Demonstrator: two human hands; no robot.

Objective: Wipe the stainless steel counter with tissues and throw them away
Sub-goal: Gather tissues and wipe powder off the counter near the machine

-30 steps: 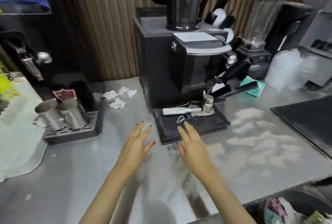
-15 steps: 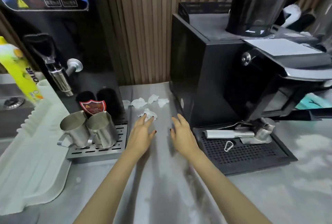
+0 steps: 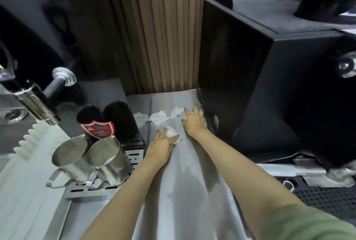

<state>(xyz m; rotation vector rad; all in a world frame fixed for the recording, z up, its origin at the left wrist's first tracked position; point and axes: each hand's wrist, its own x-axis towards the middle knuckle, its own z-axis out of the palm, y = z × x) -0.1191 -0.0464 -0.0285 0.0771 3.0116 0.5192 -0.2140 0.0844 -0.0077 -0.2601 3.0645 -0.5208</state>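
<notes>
Grey steel counter (image 3: 188,191), dully streaked, between black machine (image 3: 250,85) at right and two jugs (image 3: 90,160) at left. Near the back edge, left hand (image 3: 163,144) pinching a crumpled white wad (image 3: 171,132). Right hand (image 3: 194,122) flat, fingers spread, just beside more crumpled white tissues (image 3: 159,117) lying loose.

Four crumpled tissues (image 3: 159,118) on the counter (image 3: 190,191), two hands: left hand (image 3: 163,146), right hand (image 3: 194,122); two steel pitchers (image 3: 107,162), two black cylinders (image 3: 118,118) behind them, one slotted steel tray (image 3: 133,157), one black machine (image 3: 250,89) at right
</notes>
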